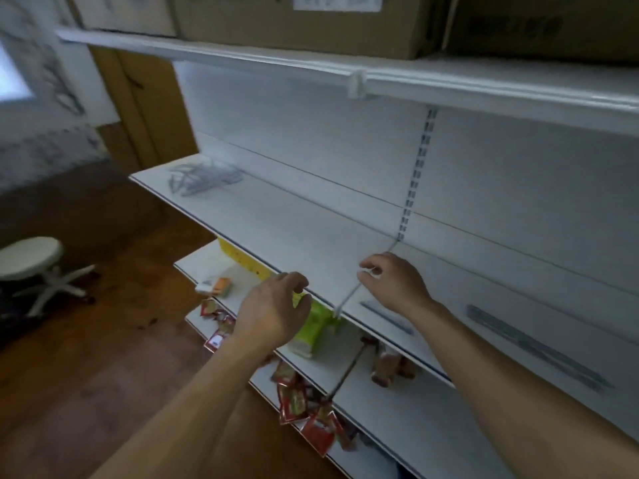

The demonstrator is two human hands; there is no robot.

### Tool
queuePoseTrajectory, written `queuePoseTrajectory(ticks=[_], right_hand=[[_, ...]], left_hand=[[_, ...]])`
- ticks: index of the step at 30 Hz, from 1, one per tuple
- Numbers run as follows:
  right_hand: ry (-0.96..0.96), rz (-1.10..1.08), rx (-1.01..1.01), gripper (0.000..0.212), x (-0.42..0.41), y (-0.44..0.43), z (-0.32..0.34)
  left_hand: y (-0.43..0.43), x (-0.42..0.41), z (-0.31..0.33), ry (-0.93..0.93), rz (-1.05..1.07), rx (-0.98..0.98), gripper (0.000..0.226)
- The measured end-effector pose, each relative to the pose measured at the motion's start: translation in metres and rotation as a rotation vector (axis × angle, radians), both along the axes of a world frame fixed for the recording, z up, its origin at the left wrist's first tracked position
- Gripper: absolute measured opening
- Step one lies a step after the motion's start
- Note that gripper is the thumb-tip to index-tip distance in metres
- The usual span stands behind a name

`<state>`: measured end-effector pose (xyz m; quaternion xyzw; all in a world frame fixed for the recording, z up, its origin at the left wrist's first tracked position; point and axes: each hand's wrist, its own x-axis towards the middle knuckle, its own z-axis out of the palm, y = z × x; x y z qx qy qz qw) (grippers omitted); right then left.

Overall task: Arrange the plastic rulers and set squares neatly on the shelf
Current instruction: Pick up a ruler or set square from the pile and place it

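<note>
Head view at frame centre showed a clear ruler (350, 295) lying on the white shelf (276, 223), our right hand (397, 281) pinching its far end. Our left hand (273, 309) hovered loosely curled, holding nothing. 2 more rulers (387, 317) lay lower right; set squares (204, 176) sat upper left.
</note>
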<state>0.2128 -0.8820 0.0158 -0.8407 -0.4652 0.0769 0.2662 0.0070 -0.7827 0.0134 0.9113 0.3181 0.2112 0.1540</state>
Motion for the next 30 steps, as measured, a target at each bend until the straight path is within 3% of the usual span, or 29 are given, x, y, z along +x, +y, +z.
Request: queuePoseTrajectory(ticks=[6, 11, 30], right_hand=[[0.020, 0.140, -0.005, 0.028, -0.077, 0.130, -0.003], [-0.006, 0.211, -0.033, 0.031, -0.104, 0.207, -0.001], [0.013, 0.220, -0.026, 0.036, -0.036, 0.526, -0.020]], left_hand=[[0.091, -0.089, 0.000, 0.090, 0.196, -0.027, 0.029], [0.141, -0.115, -0.001, 0.127, 0.235, 0.014, 0.033], [0.451, -0.035, -0.007, 0.191, 0.216, 0.018, 0.030]])
